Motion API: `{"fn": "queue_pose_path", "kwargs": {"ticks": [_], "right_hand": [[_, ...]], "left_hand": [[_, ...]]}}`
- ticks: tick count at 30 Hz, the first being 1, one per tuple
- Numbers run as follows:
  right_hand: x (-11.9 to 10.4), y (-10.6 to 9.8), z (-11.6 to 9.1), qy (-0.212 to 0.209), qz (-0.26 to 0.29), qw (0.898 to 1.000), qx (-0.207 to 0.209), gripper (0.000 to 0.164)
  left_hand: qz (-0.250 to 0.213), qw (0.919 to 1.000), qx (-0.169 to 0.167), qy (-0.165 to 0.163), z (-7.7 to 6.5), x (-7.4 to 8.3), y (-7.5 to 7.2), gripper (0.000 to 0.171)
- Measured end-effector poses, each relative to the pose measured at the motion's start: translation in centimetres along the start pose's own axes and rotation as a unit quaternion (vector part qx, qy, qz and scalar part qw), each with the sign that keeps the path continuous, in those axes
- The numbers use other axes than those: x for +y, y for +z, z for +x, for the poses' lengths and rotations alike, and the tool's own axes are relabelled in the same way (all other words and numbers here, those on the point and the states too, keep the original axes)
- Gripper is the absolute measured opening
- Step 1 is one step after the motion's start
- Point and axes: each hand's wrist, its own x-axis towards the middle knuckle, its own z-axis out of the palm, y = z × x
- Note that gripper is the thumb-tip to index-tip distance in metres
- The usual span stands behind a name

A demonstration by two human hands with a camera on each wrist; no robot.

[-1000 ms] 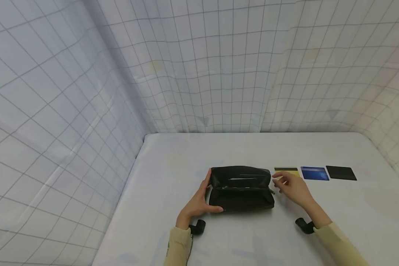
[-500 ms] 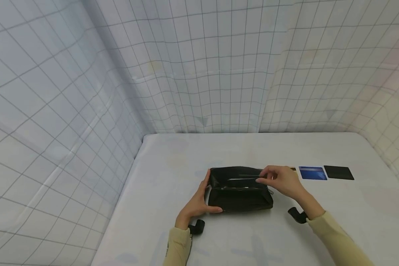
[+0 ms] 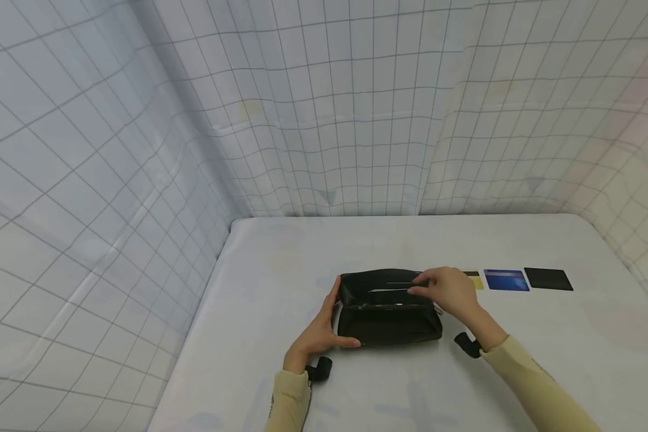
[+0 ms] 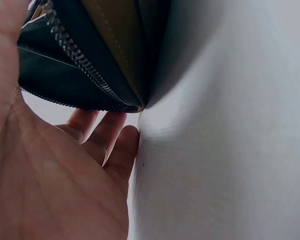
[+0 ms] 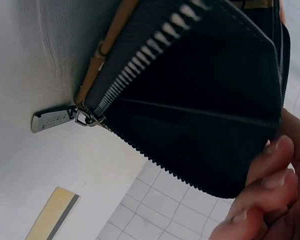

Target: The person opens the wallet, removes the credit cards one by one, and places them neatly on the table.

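Note:
A black zip wallet [image 3: 390, 324] lies unzipped and spread on the white table, its inner compartments facing up. My left hand [image 3: 320, 329] grips its left end, the thumb along the front edge and the fingers at the back corner. In the left wrist view several fingers touch the wallet's [image 4: 65, 75] zipped edge. Over the wallet's right half is my right hand [image 3: 449, 294], thumb and index fingertips close together at the inner pockets. Whether they pinch something there is unclear. In the right wrist view curled fingers [image 5: 265, 200] lie beside the wallet's side gusset [image 5: 200, 135].
To the right lie a yellow card [image 3: 475, 281], partly hidden by the right hand, a blue card [image 3: 506, 280] and a black card [image 3: 548, 278] in a row. The zip pull [image 5: 55, 119] hangs at the wallet's right end. Gridded white cloth [image 3: 345, 120] surrounds the table.
My right hand has moved left, from beside the wallet's right end to over its inner pockets, uncovering part of the yellow card lately. The left hand stays in place on the wallet.

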Motion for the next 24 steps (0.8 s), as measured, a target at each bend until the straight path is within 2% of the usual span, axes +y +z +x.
{"fn": "queue_pose_path", "kwargs": {"ticks": [3, 10, 18, 24], "right_hand": [[-0.3, 0.1, 0.1, 0.008, -0.020, 1.000, 0.010, 0.026], [-0.2, 0.6, 0.3, -0.010, -0.053, 0.998, 0.042, 0.018], [-0.2, 0.7, 0.6, -0.036, -0.084, 0.995, 0.044, 0.013], [-0.5, 0.8, 0.5, -0.056, -0.088, 0.993, 0.053, 0.013]], "left_hand": [[-0.002, 1.0000, -0.003, 0.003, 0.0, 0.1, 0.0, 0.126], [-0.002, 1.0000, -0.005, 0.006, 0.0, -0.1, 0.0, 0.126], [0.004, 0.9999, 0.007, 0.013, 0.6, -3.6, 0.6, 0.130], [-0.007, 0.9999, 0.008, 0.004, 0.4, -3.9, 0.5, 0.130]]}}
